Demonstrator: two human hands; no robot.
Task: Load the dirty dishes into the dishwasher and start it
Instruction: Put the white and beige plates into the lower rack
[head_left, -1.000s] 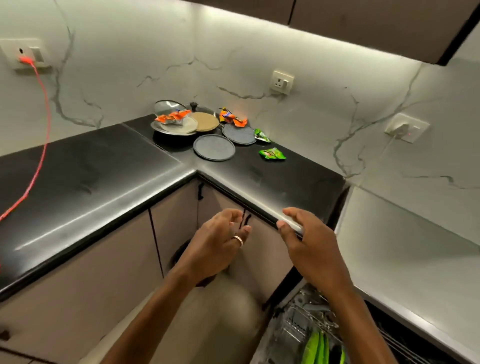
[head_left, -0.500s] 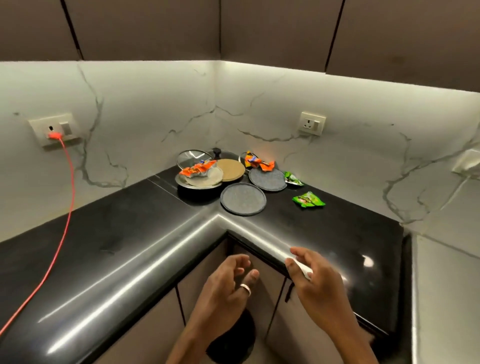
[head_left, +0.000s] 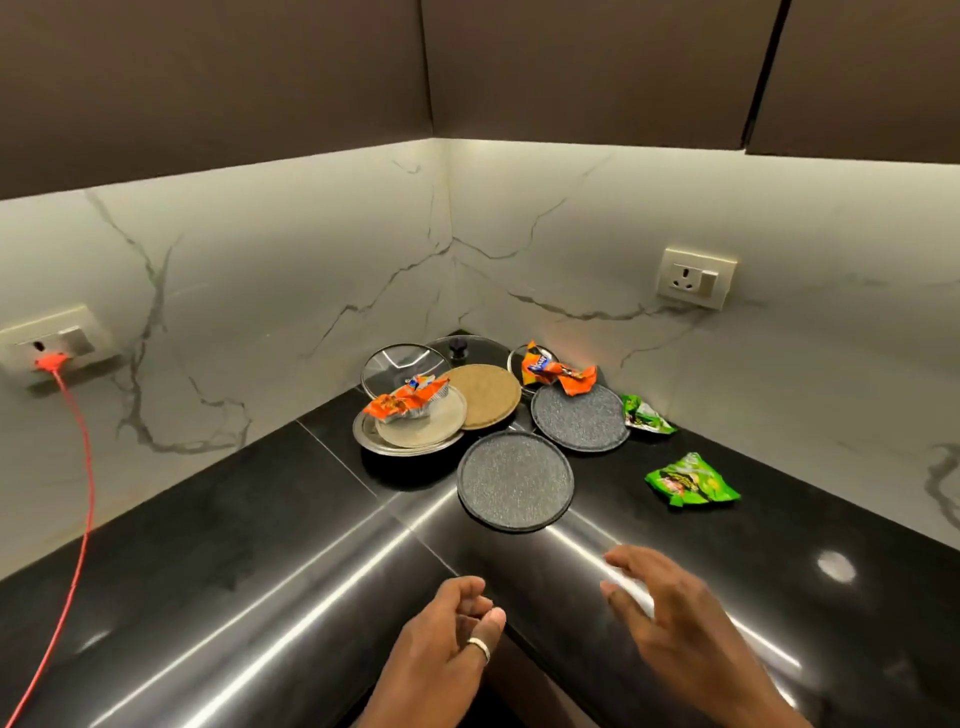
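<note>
Our fingers (head_left: 631, 558) grasp nothing. Those of the left hand (head_left: 447, 639) hang loosely curled, a ring on one, and those of the right hand (head_left: 670, 618) are spread and relaxed. Both hands hover over the near edge of the black desk (head_left: 260, 545).

Just beyond them lies a speckled grey plate (head_left: 515, 480), flat and bare, the nearest of the dirty dishes. Farther back in the corner sit a second grey plate (head_left: 579, 418), a tan plate (head_left: 485, 395), and a steel plate (head_left: 363, 431) carrying a pale plate (head_left: 431, 431) with an orange wrapper (head_left: 408, 402) on top. Glass lids (head_left: 400, 361) lie behind them. Another orange wrapper (head_left: 558, 374) overlaps the second grey plate's far rim, and green wrappers (head_left: 691, 480) lie to the right. The dishwasher is out of view.

We judge the step in hand to be fetching a dish, with all these pieces yet to be loaded. The next move calls for a short reach forward to the near grey plate. Since it lies flat on the smooth desk, we would need fingertips under its rim, or to slide it to the edge. The wrappers must come off the other dishes first.
</note>
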